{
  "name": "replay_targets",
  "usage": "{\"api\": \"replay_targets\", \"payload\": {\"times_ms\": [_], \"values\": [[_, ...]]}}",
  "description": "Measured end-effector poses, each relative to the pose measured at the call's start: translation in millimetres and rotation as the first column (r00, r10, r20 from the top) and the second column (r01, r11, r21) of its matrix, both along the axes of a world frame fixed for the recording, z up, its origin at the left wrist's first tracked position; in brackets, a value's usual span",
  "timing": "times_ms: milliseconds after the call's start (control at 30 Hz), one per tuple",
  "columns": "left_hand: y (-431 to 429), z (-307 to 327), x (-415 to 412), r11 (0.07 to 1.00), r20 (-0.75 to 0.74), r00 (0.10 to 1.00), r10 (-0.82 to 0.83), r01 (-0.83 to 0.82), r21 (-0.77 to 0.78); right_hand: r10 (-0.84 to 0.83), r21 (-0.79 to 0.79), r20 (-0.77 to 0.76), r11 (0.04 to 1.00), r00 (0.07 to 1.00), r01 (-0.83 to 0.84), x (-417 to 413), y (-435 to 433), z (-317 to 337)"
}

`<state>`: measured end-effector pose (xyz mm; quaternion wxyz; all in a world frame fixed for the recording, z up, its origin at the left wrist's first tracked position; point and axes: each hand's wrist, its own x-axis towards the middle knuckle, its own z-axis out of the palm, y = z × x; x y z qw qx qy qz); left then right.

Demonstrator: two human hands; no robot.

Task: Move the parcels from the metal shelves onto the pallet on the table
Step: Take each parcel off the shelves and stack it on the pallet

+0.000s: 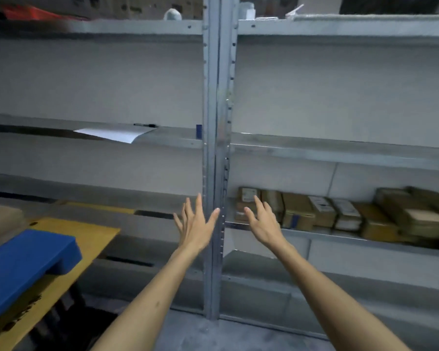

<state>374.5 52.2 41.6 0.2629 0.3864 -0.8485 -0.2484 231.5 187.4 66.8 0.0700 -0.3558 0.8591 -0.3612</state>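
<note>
Parcels (314, 211) are waiting on the shelf; you are reaching with both hands, left hand (195, 224) and right hand (262, 224), spread wide and holding nothing, so grip the nearest one next.

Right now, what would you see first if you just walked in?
Two bare hands, the left hand and the right hand, reach out with fingers spread in the middle, holding nothing. Past the right hand, brown parcels crowd a low metal shelf. At lower left a bright blue pallet sits on a yellow table.
</note>
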Motion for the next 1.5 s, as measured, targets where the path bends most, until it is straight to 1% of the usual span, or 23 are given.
{"api": "replay_targets", "payload": {"times_ms": [200, 433, 533, 800, 900, 1167, 1367, 1500], "values": [[51, -7, -97, 0.983, 0.032, 0.984, -0.175, 0.174, 0.053, -0.173, -0.011, 0.04, 0.985, 0.984, 0.173, -71, 77, -17], [94, -18, -224, 0.941, 0.001, 0.96, -0.281, 0.275, 0.195, -0.345, 0.041, 0.082, 0.939, 0.935, 0.343, -160, 148, -37], [114, -26, -281, 0.927, 0.013, 0.944, -0.331, 0.322, 0.194, -0.411, 0.064, 0.086, 0.911, 0.907, 0.407, -206, 174, -38], [160, -26, -411, 0.845, 0.063, 0.858, -0.51, 0.485, 0.224, -0.527, 0.094, 0.059, 0.849, 0.848, 0.521, -315, 234, -37], [181, -31, -444, 0.805, 0.061, 0.818, -0.572, 0.546, 0.233, -0.562, 0.085, 0.097, 0.827, 0.822, 0.556, -345, 259, -44], [243, -53, -518, 0.756, 0.102, 0.769, -0.631, 0.581, 0.302, -0.638, 0.088, 0.185, 0.768, 0.748, 0.634, -412, 321, -70], [299, -70, -568, 0.725, 0.036, 0.779, -0.626, 0.565, 0.395, -0.607, 0.04, 0.264, 0.784, 0.75, 0.62, -469, 359, -85], [342, -77, -603, 0.718, -0.012, 0.82, -0.573, 0.509, 0.475, -0.561, -0.001, 0.318, 0.806, 0.764, 0.592, -507, 380, -89]]}}
